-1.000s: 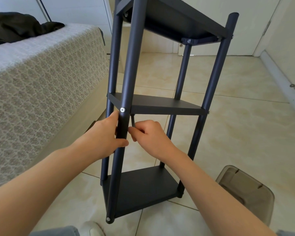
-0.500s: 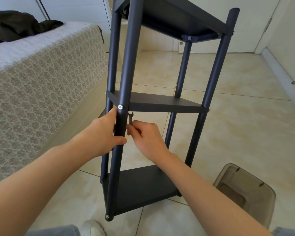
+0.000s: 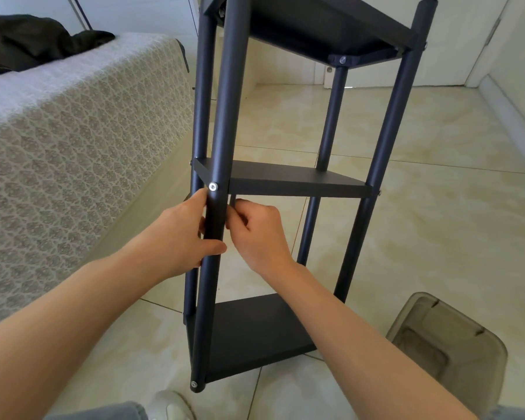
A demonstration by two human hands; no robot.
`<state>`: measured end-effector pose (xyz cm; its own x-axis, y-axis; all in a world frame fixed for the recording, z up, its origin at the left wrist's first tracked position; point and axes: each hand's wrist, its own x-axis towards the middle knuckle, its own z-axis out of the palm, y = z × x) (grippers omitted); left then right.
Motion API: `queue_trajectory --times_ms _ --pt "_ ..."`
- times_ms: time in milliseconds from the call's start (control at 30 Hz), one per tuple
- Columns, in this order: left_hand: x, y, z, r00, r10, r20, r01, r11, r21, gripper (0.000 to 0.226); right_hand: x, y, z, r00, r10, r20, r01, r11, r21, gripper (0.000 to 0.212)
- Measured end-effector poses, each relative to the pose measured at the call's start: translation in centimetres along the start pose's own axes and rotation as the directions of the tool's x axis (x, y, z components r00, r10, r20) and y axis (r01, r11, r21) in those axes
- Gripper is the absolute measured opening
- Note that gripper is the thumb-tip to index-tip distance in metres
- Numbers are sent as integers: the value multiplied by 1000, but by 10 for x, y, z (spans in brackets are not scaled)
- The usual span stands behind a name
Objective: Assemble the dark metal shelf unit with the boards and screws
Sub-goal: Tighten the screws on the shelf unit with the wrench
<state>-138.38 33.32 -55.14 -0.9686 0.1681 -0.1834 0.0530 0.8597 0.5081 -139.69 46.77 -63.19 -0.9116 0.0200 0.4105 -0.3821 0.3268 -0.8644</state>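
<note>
Shelf unit (image 3: 382,140) upright on floor tiles (image 3: 437,222). Lifted slightly since half a second ago: right hand (image 3: 255,234), pinching dark key (image 3: 232,199) just right of front post (image 3: 225,101), tip under middle board (image 3: 294,181). Left hand (image 3: 176,237) still curled round front post below screw (image 3: 213,186). Translucent bin (image 3: 482,338) well right of post; contents unclear.

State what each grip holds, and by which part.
Left grip: front post, just below the middle shelf. Right grip: hex key, by its lower end.
</note>
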Motion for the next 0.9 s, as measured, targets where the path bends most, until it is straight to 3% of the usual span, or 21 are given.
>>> queue_trajectory --times_ms 367,567,667,900 --pt "-1 -5 0 1000 -18 2 18 1000 21 59 9 9 15 968 -203 -146 176 967 -182 25" --pt "2 -8 1 999 -36 -5 36 999 4 66 19 12 18 959 -186 -214 140 967 -212 19" --pt "4 -5 1 999 -36 -3 36 999 10 66 13 15 7 973 -182 -142 148 963 -226 24" --pt "3 11 1 999 -26 23 25 999 27 80 -31 22 -40 980 43 194 27 937 -348 35"
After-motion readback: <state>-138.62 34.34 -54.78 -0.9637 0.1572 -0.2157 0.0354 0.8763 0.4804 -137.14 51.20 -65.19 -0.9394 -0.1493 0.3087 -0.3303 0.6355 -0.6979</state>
